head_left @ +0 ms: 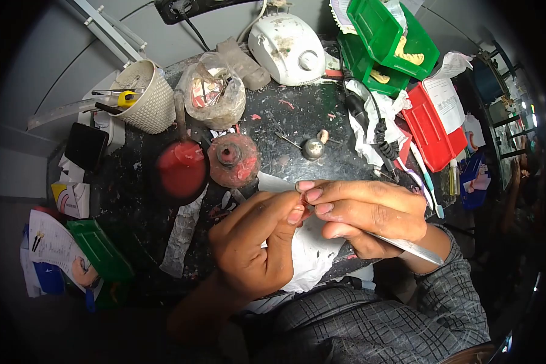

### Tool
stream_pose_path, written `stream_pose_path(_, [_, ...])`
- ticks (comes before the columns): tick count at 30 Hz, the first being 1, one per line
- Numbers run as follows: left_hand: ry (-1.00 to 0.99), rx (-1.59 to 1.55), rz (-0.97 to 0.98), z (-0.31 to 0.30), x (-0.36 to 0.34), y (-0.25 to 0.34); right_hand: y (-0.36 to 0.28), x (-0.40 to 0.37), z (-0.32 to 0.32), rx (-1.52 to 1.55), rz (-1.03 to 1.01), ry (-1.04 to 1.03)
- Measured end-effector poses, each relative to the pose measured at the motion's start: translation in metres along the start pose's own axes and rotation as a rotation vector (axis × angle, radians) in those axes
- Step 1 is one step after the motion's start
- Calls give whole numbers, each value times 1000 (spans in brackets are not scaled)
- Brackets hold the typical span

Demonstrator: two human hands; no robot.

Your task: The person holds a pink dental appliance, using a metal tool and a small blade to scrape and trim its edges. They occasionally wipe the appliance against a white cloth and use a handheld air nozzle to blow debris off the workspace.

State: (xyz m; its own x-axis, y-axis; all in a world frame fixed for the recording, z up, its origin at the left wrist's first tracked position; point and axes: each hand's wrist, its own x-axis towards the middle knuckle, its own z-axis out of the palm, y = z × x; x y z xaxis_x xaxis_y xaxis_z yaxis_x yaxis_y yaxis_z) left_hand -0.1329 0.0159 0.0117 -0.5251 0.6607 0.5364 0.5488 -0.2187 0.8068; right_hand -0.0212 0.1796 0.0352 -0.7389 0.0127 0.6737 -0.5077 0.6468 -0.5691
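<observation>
Black bench (297,115), illegible paper slip (446,100); left hand (249,246), right hand (370,212) pinch pink piece (306,208).

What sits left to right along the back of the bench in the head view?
White woven basket of tools → cloudy clear plastic container → white rounded machine → stacked green plastic bins.

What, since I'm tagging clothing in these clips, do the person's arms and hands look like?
Both hands are bare: no gloves, no ring or watch showing. The left hand has a bare forearm, no sleeve in view. The right hand comes out of a grey checked sleeve with thin dark lines, reaching the wrist.
</observation>
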Motion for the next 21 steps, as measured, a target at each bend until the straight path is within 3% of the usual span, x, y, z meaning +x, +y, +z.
stream_pose_path(21, [-5,-7,4,0,-2,-1,0,-1,-1,11,16,-21])
